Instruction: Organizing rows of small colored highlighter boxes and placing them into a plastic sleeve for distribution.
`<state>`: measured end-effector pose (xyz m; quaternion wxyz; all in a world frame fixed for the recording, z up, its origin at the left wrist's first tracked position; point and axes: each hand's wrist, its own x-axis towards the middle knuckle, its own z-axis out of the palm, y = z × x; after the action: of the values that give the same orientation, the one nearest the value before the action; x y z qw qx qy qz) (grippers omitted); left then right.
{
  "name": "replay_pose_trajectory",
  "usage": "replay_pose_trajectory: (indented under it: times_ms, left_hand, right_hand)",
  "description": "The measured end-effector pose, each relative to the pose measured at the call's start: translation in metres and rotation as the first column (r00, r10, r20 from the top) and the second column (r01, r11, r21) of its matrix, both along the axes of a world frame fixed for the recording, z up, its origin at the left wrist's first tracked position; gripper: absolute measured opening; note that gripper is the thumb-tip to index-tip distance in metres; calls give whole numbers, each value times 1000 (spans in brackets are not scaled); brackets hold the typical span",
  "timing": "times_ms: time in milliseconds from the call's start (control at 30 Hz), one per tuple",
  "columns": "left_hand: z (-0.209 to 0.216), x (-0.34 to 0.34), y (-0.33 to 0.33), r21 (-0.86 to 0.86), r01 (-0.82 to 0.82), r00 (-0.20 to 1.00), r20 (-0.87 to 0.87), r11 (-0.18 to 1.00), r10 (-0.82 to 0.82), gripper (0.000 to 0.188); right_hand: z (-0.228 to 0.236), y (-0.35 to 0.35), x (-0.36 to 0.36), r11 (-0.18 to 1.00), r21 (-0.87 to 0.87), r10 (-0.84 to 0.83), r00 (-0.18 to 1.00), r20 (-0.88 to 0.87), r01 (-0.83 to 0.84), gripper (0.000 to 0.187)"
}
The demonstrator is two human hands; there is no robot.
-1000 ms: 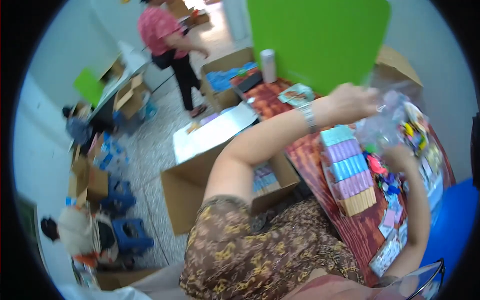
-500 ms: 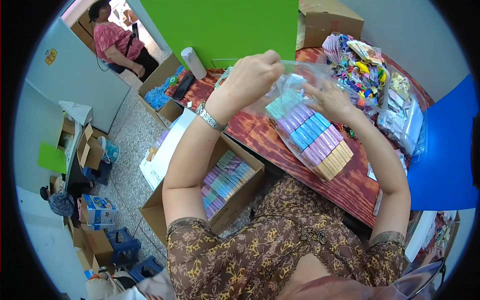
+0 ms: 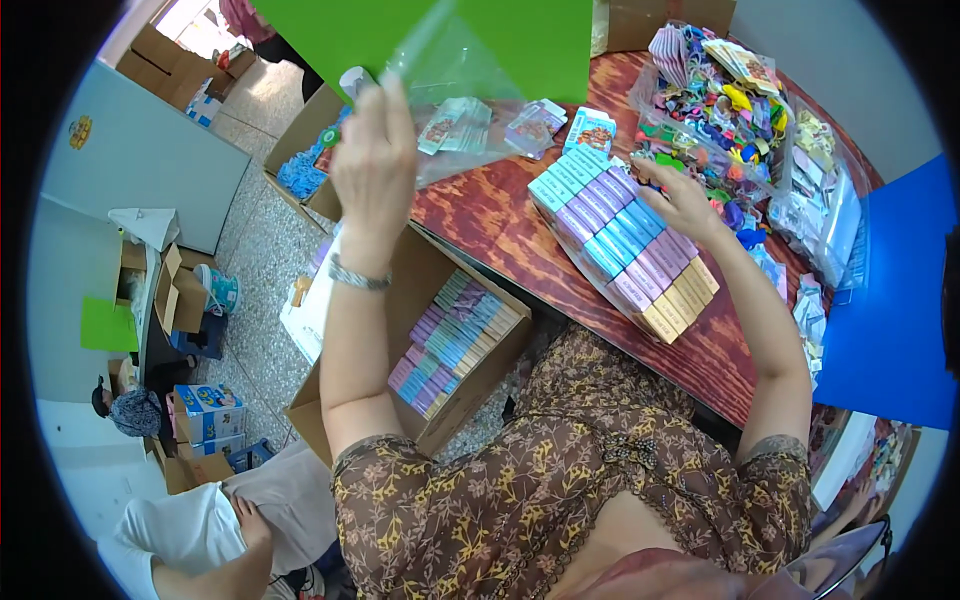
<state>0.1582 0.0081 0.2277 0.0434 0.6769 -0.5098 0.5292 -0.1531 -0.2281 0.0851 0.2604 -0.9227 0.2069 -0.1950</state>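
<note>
A clear plastic bag (image 3: pixel 460 65) hangs from my left hand (image 3: pixel 375 165), raised over the left end of the table with its fingers closed on the film. On the red-brown patterned table lies a tight block of small boxes (image 3: pixel 625 240) in rows of mint, purple, blue, pink and yellow. Nothing covers the block's top. My right hand (image 3: pixel 685 205) is at the block's right side, fingers stretched out and holding nothing; whether the fingertips touch the boxes I cannot tell. Behind the block lie a loose blue box (image 3: pixel 590 130) and small stacks of printed cards (image 3: pixel 535 128).
An open carton (image 3: pixel 490 385) of similar coloured boxes stands below the table's left edge. Bags of colourful small items (image 3: pixel 730 130) crowd the back right. A green panel (image 3: pixel 540 50) rises behind; a blue panel (image 3: pixel 885 300) borders the right. Another person (image 3: pixel 200 530) is at lower left.
My left hand has drawn the plastic bag off the boxes and away to the left. The right hand has shifted slightly, staying by the block. A person has come into view at lower left.
</note>
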Motion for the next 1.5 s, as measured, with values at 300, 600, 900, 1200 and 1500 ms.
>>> replay_pose_trajectory:
  times_ms: [300,600,900,1200,1500]
  left_hand:
    - [-269,-148,-13,-240,-65,-558,-796,968,-235,60]
    - [-291,-224,-78,-711,-378,-547,-346,593,-763,58]
    - [-268,-216,-91,-679,-452,-653,-189,578,-734,51]
    - [-238,-231,-39,-667,-313,-782,-222,676,-582,52]
    - [-280,-239,12,-447,165,-566,-773,879,-286,52]
  right_hand:
    - [-56,-23,-37,787,617,76,995,-70,-17,58]
    - [-100,-25,-48,702,705,113,993,24,-97,67]
    - [-85,3,-37,553,812,49,980,193,-188,69]
    - [-39,66,-79,685,728,-63,995,81,-16,65]
    - [-80,123,-127,324,939,-351,936,2,119,62]
